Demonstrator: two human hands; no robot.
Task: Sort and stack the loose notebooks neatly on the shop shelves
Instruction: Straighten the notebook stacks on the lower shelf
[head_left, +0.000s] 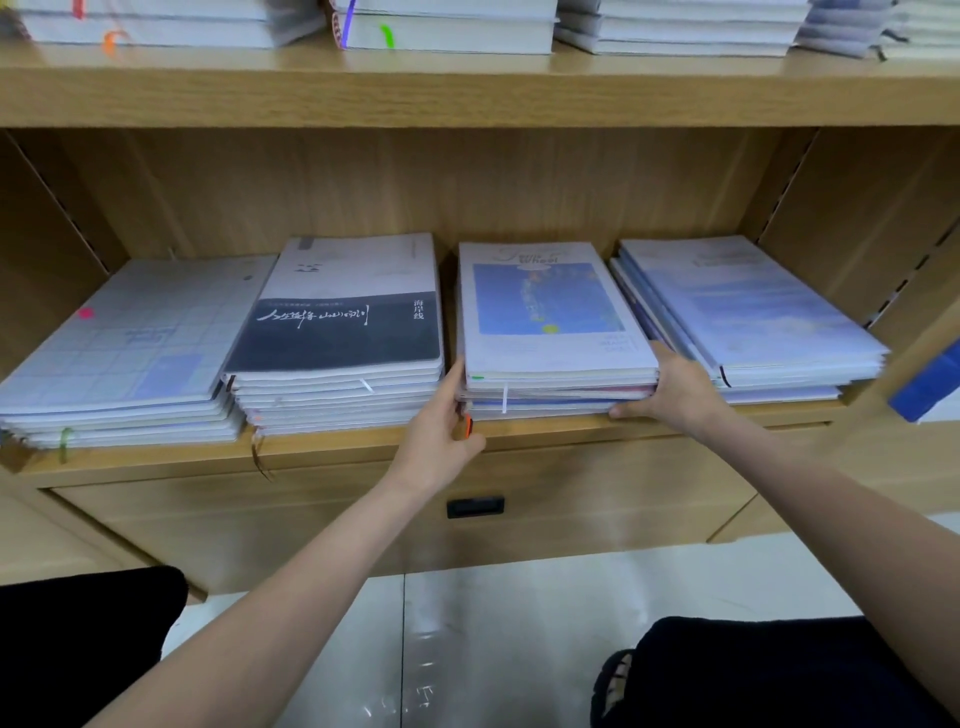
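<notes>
Dark trouser knees (779, 670) are seen lowest, above a glossy pale floor (493, 639). Further on, the left hand (441, 431) is pressed against the left side of the third notebook stack with the blue picture cover (550, 317), while the right hand (675, 389) is clamped on its right front corner. This stack is lying on the light wooden shelf board (363, 441), between the dark-covered stack (337, 332) and the pale blue stack at the right (748, 312). If it is squeezed unevenly, the slippery wrapped covers could probably slide and the neighbouring stack could be pushed askew.
</notes>
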